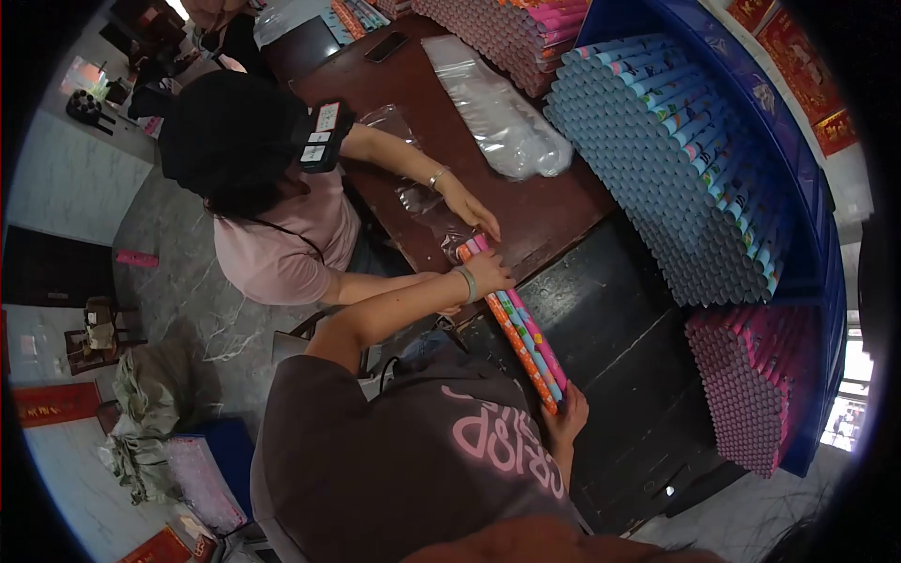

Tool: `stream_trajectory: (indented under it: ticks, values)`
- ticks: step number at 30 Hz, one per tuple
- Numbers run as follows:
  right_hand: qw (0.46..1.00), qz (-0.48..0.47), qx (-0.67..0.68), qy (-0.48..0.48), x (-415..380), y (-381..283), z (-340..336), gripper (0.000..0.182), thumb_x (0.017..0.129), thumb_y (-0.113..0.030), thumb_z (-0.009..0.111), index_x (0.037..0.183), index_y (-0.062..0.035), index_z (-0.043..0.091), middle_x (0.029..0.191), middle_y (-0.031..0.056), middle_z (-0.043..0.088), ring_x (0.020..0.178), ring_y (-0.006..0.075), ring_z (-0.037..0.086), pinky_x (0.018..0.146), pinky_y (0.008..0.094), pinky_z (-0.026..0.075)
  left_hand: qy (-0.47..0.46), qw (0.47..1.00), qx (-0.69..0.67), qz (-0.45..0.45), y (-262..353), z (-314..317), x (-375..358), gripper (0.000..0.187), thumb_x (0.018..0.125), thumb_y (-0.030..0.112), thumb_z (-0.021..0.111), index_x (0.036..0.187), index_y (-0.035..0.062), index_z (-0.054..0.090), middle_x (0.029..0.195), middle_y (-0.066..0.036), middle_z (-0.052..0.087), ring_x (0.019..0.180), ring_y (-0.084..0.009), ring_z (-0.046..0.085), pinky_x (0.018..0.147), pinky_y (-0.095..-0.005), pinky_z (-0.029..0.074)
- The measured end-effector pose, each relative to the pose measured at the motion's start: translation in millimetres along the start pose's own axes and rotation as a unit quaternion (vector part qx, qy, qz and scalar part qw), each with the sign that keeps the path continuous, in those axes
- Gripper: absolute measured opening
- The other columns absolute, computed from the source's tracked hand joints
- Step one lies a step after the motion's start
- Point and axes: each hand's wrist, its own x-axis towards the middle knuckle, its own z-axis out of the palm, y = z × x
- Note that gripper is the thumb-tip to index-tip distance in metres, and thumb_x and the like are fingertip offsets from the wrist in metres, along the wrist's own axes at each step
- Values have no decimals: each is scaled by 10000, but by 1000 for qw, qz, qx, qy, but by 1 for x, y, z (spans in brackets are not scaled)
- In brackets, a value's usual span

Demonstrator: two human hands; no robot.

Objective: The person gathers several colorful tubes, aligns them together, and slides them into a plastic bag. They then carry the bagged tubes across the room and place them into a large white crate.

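I hold a bundle of patterned rolls (519,335), orange, blue and pink, lengthwise between my two hands. My left hand (489,273) is closed over it close to its far end, fingers lying across the rolls, with a short stretch showing beyond my grip. My right hand (567,413) is cupped around the near end, palm and fingers against it; I cannot tell how hard either hand presses. The bundle slants from the edge of the brown table (554,220) over the black surface (624,310), most of its length bare between my hands.

Just beyond my left hand, a co-worker's hand (472,210) reaches to the far end, beside clear plastic (454,246). Flat clear bags (497,113) lie farther up the table. Stacked blue rolls (619,169) stand to my right, with pink rolls (741,394) nearer me.
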Motion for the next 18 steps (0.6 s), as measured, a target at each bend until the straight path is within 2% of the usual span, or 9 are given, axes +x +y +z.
stream_trajectory:
  ticks: [3, 8, 10, 11, 12, 14, 15, 17, 18]
  values:
    - [999, 26, -39, 10, -22, 18, -29, 672, 531, -198, 778, 1150, -81, 546, 1092, 116, 567, 1002, 298, 533, 855, 400, 409, 52, 998, -21, 25, 33, -4, 28, 163, 743, 172, 524, 878, 214, 607, 818, 18, 593, 824, -195, 567, 742, -349, 420]
    - [998, 51, -29, 25, -65, 57, -56, 683, 496, -195, 796, 1119, -56, 553, 1051, 139, 576, 959, 315, 549, 838, 399, 430, 43, 995, -57, 74, 94, 32, 66, 165, 722, 176, 562, 883, 194, 593, 831, 8, 576, 841, -193, 558, 753, -341, 414]
    - [998, 53, -5, 31, -81, 70, -51, 660, 503, -205, 794, 1099, -49, 557, 1042, 146, 578, 951, 319, 553, 834, 402, 431, 34, 986, -122, 110, 104, 42, 70, 176, 697, 162, 592, 872, 159, 586, 874, -7, 570, 876, -195, 549, 762, -334, 410]
    - [998, 46, 23, 34, -87, 75, -47, 637, 510, -214, 791, 1079, -43, 561, 1032, 152, 580, 942, 322, 557, 830, 406, 432, 23, 977, -166, 134, 103, 47, 71, 292, 638, 151, 648, 919, 117, 575, 952, -52, 547, 941, -225, 522, 800, -340, 398]
    - [998, 49, 26, 36, -88, 74, -48, 637, 510, -214, 791, 1079, -43, 561, 1032, 152, 580, 942, 322, 557, 830, 406, 432, 20, 977, -164, 137, 101, 42, 70, 292, 638, 151, 648, 919, 117, 575, 952, -52, 547, 941, -225, 522, 800, -340, 398]
    - [999, 35, -2, 37, -87, 70, -48, 606, 531, -239, 782, 1058, -40, 561, 1017, 160, 583, 924, 329, 562, 809, 417, 436, -57, 971, -169, 160, 95, 30, 66, 478, 588, 149, 687, 1042, 88, 551, 1061, -94, 524, 1047, -258, 482, 884, -350, 375]
    - [998, 39, 2, 39, -86, 68, -48, 606, 531, -239, 782, 1058, -40, 561, 1017, 160, 583, 924, 329, 562, 809, 417, 436, -62, 971, -166, 162, 94, 20, 65, 478, 588, 149, 687, 1042, 88, 551, 1061, -94, 524, 1047, -258, 482, 884, -350, 375]
    - [999, 38, -13, 30, -83, 66, -49, 591, 551, -261, 773, 1054, -39, 558, 1021, 155, 583, 928, 332, 561, 795, 420, 436, -140, 960, -192, 145, 92, 3, 65, 625, 568, 169, 704, 1152, 73, 505, 1187, -126, 481, 1169, -285, 413, 997, -363, 314]
    - [999, 39, -12, 32, -84, 68, -48, 591, 551, -261, 773, 1054, -39, 558, 1021, 155, 583, 928, 332, 561, 795, 420, 436, -142, 960, -190, 147, 89, 3, 64, 625, 568, 169, 704, 1152, 73, 505, 1187, -126, 481, 1169, -285, 413, 997, -363, 314]
